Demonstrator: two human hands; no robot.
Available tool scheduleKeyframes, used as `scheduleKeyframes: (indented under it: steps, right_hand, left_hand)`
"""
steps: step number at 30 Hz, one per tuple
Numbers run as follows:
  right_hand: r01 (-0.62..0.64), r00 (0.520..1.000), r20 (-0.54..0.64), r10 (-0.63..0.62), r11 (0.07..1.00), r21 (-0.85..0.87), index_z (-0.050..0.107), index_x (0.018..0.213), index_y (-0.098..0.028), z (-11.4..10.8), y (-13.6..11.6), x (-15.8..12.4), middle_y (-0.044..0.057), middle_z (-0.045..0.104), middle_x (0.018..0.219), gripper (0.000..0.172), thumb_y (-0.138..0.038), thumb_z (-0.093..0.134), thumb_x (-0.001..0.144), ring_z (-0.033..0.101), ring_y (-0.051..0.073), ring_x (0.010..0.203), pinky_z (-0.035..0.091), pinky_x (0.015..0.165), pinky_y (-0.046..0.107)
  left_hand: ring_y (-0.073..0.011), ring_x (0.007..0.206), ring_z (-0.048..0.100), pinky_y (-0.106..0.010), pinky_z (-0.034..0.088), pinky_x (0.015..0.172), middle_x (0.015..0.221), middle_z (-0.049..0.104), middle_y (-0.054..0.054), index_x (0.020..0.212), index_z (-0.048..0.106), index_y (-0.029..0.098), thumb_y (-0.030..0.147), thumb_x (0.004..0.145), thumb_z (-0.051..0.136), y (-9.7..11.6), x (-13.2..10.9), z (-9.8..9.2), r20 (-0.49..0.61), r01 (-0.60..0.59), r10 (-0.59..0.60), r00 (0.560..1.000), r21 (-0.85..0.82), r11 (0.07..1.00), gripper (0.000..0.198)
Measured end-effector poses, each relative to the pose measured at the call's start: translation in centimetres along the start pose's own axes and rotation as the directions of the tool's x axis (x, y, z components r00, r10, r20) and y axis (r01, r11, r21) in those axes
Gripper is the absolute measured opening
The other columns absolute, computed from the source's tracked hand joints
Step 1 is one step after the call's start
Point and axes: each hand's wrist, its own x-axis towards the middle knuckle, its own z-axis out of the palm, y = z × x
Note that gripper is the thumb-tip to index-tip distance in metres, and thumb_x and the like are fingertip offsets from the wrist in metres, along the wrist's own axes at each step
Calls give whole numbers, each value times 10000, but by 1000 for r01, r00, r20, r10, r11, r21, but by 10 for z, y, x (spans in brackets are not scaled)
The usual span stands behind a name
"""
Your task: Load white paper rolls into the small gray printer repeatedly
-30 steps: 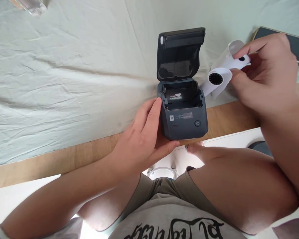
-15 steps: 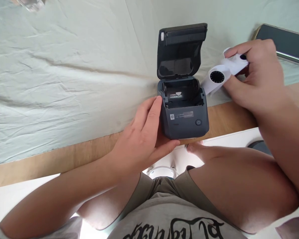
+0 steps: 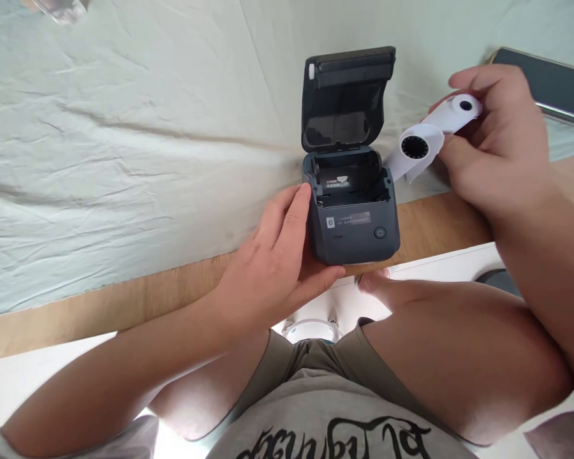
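Observation:
A dark blue label printer stands at the table edge with its black lid raised and its roll bay exposed. Against its left side and lower front corner rests my left hand, steadying it between fingers and thumb. Two white label rolls lie just right of the printer: one with a wide, toothed dark core, the other narrower. My right hand is curled round the narrower roll, thumb in front and a finger behind, index finger lifted off. The wider roll touches or nearly touches the printer.
A dark phone lies at the right, behind my right hand. A clear plastic item shows at the top left. Wrinkled pale green cloth covers the table, whose wooden edge runs in front of my legs.
My right hand's index finger has lifted away from the narrower roll, uncovering its end. That roll has shifted slightly. My left hand and the printer have hardly moved.

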Motion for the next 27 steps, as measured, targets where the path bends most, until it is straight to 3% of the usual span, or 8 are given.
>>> scheduleKeyframes:
  steps: [3,8,14,18,21,24,27]
  right_hand:
    - [22,1000,-12,-23,998,-55,726,1547,-378,0,1,0,83,747,1363,650,-283,866,920,679,144,978,643,899,349]
    - [-4,1000,22,4,1000,-2,700,1572,-394,-1,-2,0,59,780,1256,691,-158,775,927,716,161,1015,634,890,347]
    - [-6,1000,17,8,995,-101,782,1464,-340,-2,-14,-1,84,678,1323,629,-443,992,880,645,153,1022,620,863,368]
    - [-51,998,12,54,980,-191,734,1402,-318,-1,-24,0,46,684,1178,527,-322,935,915,640,170,1033,592,915,402]
    - [-105,994,-18,104,969,-224,724,1390,-320,0,-29,0,30,691,1181,515,-186,837,905,619,143,961,586,944,418]
    - [-180,984,-22,179,962,-207,706,1424,-338,-3,-32,-1,-2,686,1118,624,-63,705,863,590,116,894,541,866,363]
    - [-208,977,11,213,961,-183,674,1452,-342,-5,-30,0,-29,659,1044,620,-87,719,889,494,90,803,486,794,325]
  left_hand:
    - [-435,1720,662,-559,706,1299,1907,521,-282,1899,299,154,614,1179,762,-1,0,3,-9,-16,16,1000,6,1000,972]
    - [-416,1741,644,-513,703,1304,1891,532,-299,1881,304,103,603,1195,751,-4,0,4,-29,-69,70,997,37,997,959]
    - [-426,1693,689,-520,732,1250,1889,532,-310,1879,309,93,622,1185,763,-1,0,2,-10,-30,31,999,47,998,983]
    - [-423,1709,678,-527,706,1298,1897,536,-294,1884,325,105,563,1180,770,1,0,1,-7,-13,13,1000,6,1000,950]
    - [-420,1755,633,-523,660,1364,1899,532,-304,1873,340,71,545,1185,756,2,0,-1,-9,-23,23,1000,-13,1000,933]
    - [-413,1775,611,-515,643,1384,1908,526,-301,1872,343,65,534,1183,750,2,0,-3,-14,-21,21,1000,-16,1000,927]
    - [-410,1768,619,-529,653,1375,1921,525,-271,1885,343,109,522,1173,750,2,1,-3,-11,-9,8,1000,-21,1000,918]
